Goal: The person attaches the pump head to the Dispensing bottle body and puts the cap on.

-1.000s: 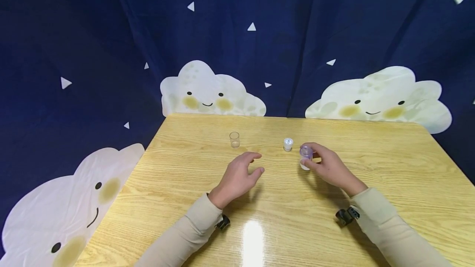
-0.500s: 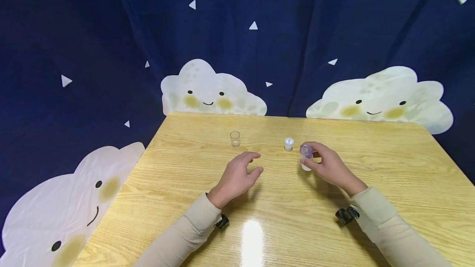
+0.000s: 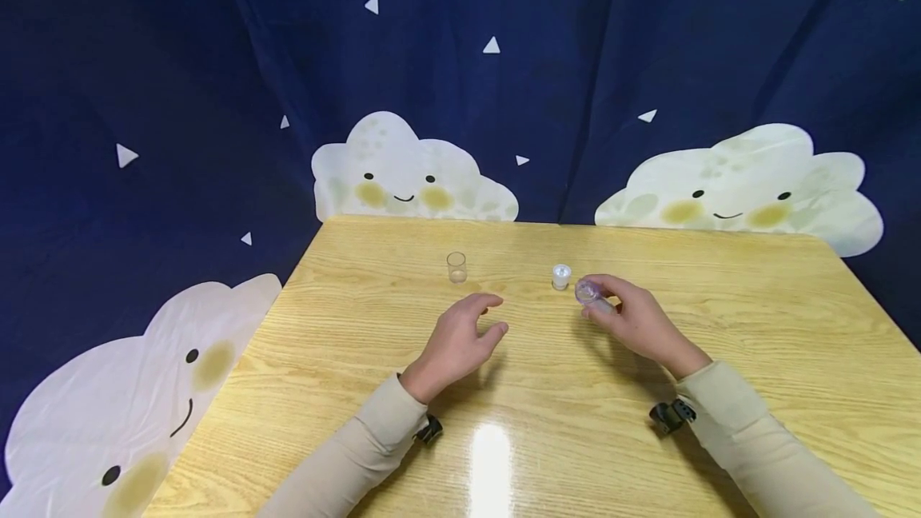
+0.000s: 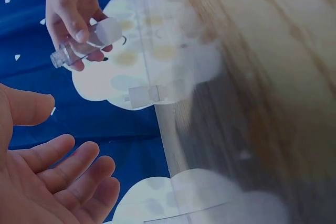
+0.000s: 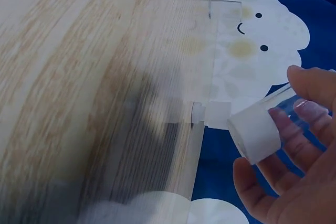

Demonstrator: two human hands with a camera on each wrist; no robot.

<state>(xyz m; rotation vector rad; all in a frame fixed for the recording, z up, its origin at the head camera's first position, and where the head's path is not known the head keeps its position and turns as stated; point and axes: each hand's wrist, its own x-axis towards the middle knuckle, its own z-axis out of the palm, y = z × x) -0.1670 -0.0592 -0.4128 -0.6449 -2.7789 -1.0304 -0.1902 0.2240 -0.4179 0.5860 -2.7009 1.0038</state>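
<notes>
In the head view my right hand grips a small clear bottle above the table, fingers and thumb around its side. White fills or covers the lower part of the bottle in the right wrist view. Its narrow neck shows uncovered in the left wrist view, where the bottle leans. Just left of it stands a small white cup-shaped piece, apart from the hand. My left hand hovers over the table with fingers loosely bent and holds nothing. Beyond it a clear empty glass stands upright.
Everything stands on a light wooden table. A dark blue curtain with cloud pictures hangs along the back and left edges. Bright light reflects off the front of the tabletop.
The bottle in my right hand has tipped from near upright, and its lower white part is now mostly hidden in the head view. My left hand has barely moved.
</notes>
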